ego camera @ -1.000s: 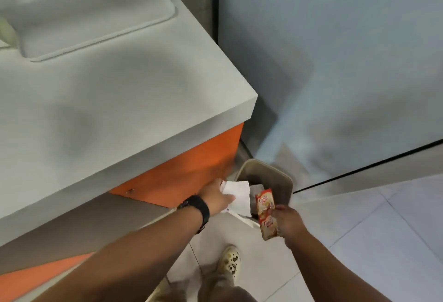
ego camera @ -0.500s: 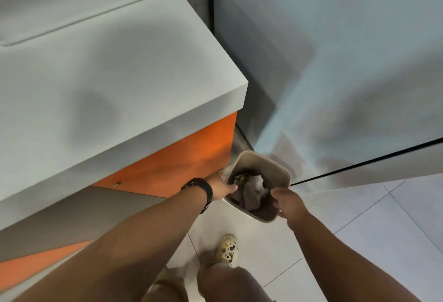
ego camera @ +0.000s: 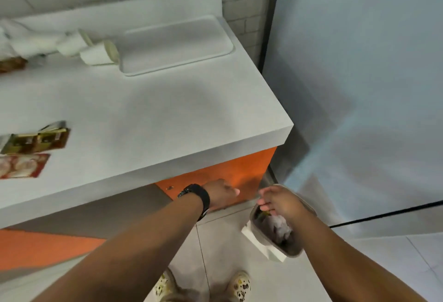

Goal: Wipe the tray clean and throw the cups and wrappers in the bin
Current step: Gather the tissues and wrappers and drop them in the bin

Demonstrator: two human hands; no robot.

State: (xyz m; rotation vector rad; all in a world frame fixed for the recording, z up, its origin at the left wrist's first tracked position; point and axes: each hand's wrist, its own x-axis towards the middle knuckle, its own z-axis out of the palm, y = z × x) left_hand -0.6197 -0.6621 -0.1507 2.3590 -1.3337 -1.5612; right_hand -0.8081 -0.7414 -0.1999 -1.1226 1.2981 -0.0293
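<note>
Lower centre: left hand (ego camera: 221,192) loosely curled, empty. Right hand (ego camera: 281,201) fingers spread over bin (ego camera: 287,252). Tray (ego camera: 176,45), paper cups (ego camera: 99,54) on surface (ego camera: 167,114) upper left.

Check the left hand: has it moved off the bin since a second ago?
Yes. The left hand has pulled back from the bin rim and now sits in front of the orange cabinet panel, empty, the paper gone.

Tray (ego camera: 215,45) matt white plastic; paper cups (ego camera: 98,56); glossy foil wrappers (ego camera: 36,140); counter (ego camera: 167,119) matt, smooth.
</note>
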